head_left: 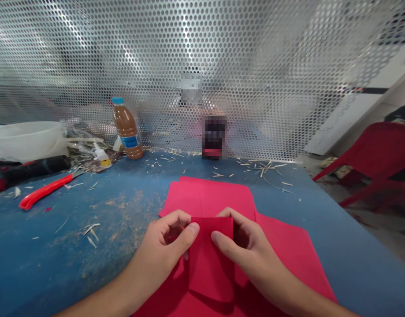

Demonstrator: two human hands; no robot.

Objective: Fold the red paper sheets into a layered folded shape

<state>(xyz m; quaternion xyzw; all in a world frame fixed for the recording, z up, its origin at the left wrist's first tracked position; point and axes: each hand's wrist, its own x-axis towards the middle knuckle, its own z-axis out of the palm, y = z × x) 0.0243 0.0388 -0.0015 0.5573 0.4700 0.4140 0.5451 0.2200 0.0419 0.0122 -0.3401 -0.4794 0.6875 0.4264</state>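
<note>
A folded piece of red paper (211, 268) is held upright between my two hands, its straight top edge level with my fingers. My left hand (171, 240) pinches its upper left corner, thumb on the near face. On the upper right part, my right hand (243, 242) grips it, thumb in front and fingers behind. More red sheets (218, 193) lie on the blue table (123, 220) behind and under the held piece, one of them (295, 246) reaching out to the right. The fingers behind the paper are partly hidden.
At the left are a red-handled knife (46, 191), a black and red tool (33, 169), a white tub (30, 138), a small glue bottle (102, 156) and a brown-filled bottle (128, 130). Straw bits lie near the perforated metal panel (255, 66). A red chair (377, 149) stands right.
</note>
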